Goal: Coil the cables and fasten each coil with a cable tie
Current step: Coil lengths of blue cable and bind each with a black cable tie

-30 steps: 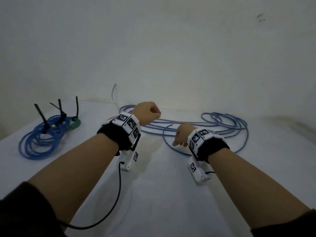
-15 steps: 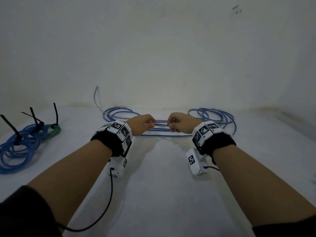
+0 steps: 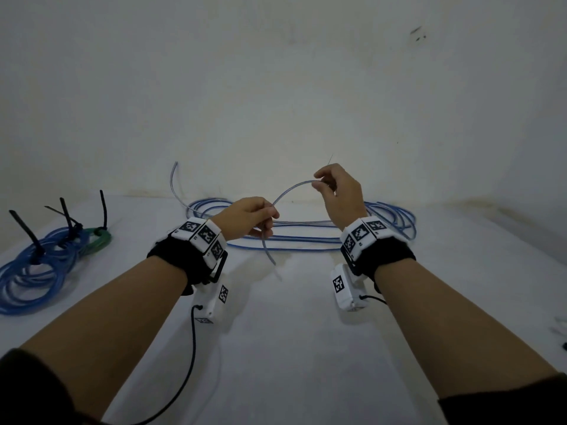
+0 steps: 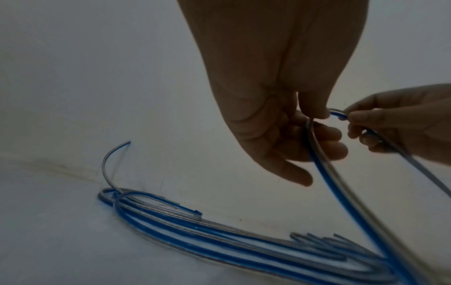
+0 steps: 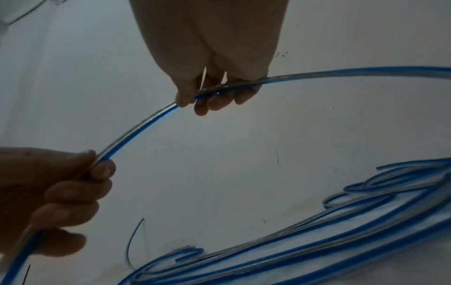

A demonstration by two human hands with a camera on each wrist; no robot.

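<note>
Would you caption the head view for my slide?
Both hands, left hand and right hand, arch a blue cable above the table.

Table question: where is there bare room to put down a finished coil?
The white table is bare in the near middle, between the two forearms, and in front of the loose blue cable. It is crowded at the far left, where the tied coils lie, and along the back wall under the loose loops. Small bits sit at the right edge.

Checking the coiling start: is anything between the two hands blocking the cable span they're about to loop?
Nothing visible. The left hand and right hand both pinch the blue cable, which arcs freely between them above the table. The loose cable pile lies behind, the tied coils far left.
</note>
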